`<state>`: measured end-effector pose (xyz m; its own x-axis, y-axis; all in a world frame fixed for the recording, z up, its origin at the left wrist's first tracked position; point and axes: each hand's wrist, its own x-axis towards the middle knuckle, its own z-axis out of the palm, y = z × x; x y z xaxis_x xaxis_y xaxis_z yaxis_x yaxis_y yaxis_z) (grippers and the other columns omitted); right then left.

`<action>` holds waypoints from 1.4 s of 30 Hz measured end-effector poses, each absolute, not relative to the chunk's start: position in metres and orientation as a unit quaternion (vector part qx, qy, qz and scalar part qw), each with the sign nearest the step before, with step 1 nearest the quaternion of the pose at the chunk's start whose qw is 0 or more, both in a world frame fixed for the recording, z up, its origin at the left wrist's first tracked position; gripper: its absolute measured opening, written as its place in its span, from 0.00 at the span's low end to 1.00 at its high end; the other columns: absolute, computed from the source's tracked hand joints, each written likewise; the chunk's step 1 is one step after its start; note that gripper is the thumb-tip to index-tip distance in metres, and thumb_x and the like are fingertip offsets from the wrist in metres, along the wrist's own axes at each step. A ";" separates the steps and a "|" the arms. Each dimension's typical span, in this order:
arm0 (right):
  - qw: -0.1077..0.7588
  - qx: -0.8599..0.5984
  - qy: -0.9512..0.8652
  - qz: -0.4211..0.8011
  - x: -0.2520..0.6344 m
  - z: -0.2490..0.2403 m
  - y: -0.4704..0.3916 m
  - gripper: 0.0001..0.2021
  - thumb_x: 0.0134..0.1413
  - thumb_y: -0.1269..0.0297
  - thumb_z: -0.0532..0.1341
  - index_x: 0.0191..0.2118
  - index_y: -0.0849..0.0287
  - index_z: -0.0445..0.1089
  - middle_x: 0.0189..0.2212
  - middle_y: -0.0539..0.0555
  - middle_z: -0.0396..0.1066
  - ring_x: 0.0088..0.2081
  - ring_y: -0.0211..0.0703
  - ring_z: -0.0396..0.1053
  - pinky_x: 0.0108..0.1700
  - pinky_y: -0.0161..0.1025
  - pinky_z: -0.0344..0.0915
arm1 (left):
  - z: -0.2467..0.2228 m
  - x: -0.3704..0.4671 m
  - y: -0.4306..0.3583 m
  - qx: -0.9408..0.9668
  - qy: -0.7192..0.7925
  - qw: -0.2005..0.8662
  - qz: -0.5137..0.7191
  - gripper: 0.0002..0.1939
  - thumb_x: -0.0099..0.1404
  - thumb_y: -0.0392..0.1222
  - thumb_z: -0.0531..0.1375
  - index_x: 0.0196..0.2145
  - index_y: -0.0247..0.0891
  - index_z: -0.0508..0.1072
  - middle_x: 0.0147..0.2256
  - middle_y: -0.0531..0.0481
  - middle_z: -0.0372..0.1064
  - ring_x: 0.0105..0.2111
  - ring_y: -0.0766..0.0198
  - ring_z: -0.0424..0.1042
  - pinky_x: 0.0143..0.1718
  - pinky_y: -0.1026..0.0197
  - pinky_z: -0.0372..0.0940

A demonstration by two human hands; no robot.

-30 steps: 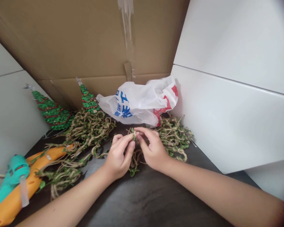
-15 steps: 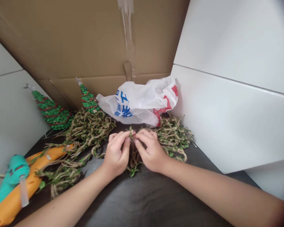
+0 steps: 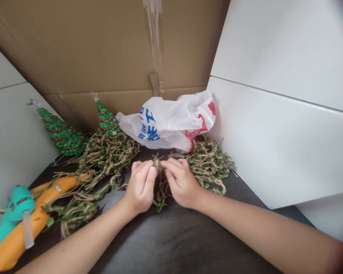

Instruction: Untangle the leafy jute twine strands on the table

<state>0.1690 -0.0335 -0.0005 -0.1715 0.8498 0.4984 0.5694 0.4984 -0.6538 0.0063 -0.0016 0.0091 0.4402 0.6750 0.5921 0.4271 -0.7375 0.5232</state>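
My left hand [image 3: 141,186] pinches the top of a piece of leafy twine [image 3: 161,192] between thumb and forefinger. Close on its right, my right hand [image 3: 183,182] has its fingertips together at the same twine's upper end. The rest of this piece hangs down between my hands, its green leaves near the dark tabletop [image 3: 160,243]. Behind my left hand lies a heap of leafy twine [image 3: 107,152], and a second heap [image 3: 210,165] is beside my right hand.
A white plastic bag [image 3: 171,121] lies at the back before a cardboard sheet [image 3: 103,49]. Two small green trees [image 3: 64,135] stand back left. A teal glue gun [image 3: 20,205] and an orange object [image 3: 41,209] are at the left. White panels [image 3: 282,140] flank the table.
My left thumb has moved up over the twine's end, and my right fingertips have drawn slightly back from it. The twine's top now sits a little lower and to the left.
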 end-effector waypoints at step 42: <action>0.510 -0.537 -0.655 0.147 0.168 0.000 -0.031 0.09 0.69 0.65 0.51 0.42 0.55 0.68 0.39 0.52 0.75 0.43 0.43 0.71 0.51 0.45 0.59 | 0.004 0.008 0.002 0.819 0.354 0.153 0.425 0.06 0.72 0.39 0.55 0.38 0.40 0.72 0.33 0.53 0.74 0.35 0.63 0.70 0.44 0.56 0.58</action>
